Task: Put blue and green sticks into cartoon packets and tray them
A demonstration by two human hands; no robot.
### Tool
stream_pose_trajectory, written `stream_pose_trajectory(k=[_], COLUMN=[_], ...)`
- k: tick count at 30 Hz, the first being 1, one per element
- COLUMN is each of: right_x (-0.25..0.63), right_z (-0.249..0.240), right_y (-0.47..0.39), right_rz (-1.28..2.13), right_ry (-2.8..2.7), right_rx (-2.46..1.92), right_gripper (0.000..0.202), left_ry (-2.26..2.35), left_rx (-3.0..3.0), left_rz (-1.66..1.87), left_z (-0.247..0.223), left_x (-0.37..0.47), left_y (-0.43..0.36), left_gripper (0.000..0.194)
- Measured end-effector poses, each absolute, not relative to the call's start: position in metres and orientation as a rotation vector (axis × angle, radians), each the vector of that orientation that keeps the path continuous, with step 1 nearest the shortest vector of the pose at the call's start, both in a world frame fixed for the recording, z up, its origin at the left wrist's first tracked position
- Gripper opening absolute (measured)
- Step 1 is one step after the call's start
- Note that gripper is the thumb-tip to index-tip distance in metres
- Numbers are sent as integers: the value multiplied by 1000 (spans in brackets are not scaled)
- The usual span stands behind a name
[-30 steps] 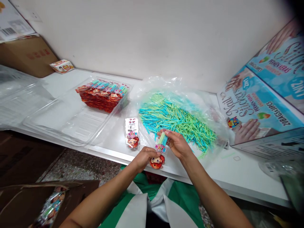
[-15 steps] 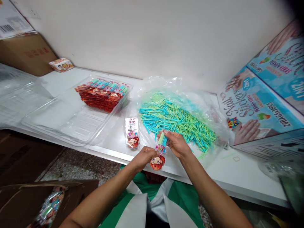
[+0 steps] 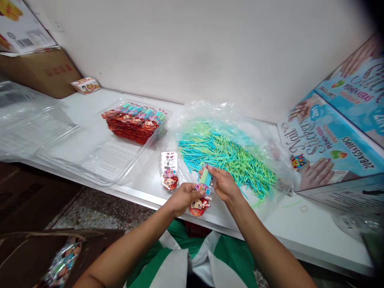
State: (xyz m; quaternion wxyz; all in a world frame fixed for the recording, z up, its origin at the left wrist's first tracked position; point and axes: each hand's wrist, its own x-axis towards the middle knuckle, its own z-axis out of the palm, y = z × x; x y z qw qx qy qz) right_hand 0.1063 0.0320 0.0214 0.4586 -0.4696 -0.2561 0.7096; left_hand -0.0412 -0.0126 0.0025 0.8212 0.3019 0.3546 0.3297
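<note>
A small clear packet (image 3: 199, 206) with a red-haired cartoon head and green and blue sticks hangs over the table's front edge. My left hand (image 3: 184, 198) pinches its middle from the left. On the other side, my right hand (image 3: 223, 183) has its fingers closed on the packet's top, by the stick ends. Just behind lies a heap of green and blue sticks (image 3: 225, 152) on clear plastic. To the left of my hands, a stack of flat packets (image 3: 169, 172) shows the same cartoon head and no coloured sticks.
An open clear tray (image 3: 87, 160) holds rows of filled packets (image 3: 135, 120) at its back right. More clear trays (image 3: 27, 124) and a brown carton (image 3: 45, 72) stand left. Blue printed boxes (image 3: 330, 144) stand right. An open carton (image 3: 99, 248) is below left.
The view has shifted slightly, so the table items appear a little lower and further right. Both hands still hold the packet, with my left fingers lying a little further across it.
</note>
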Motion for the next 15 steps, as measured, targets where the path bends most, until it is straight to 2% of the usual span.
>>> stream_pose_trajectory(k=[10, 15], right_x=[102, 96], right_z=[16, 19], right_y=[38, 40], right_rz=[1728, 1702], right_ry=[-754, -779], right_rx=[-1208, -1212], right_gripper=[28, 28], left_ry=[797, 796], left_rx=[559, 600], left_rz=[661, 790], left_z=[8, 11], left_x=[-51, -50], left_y=[-17, -12], left_gripper=[37, 37])
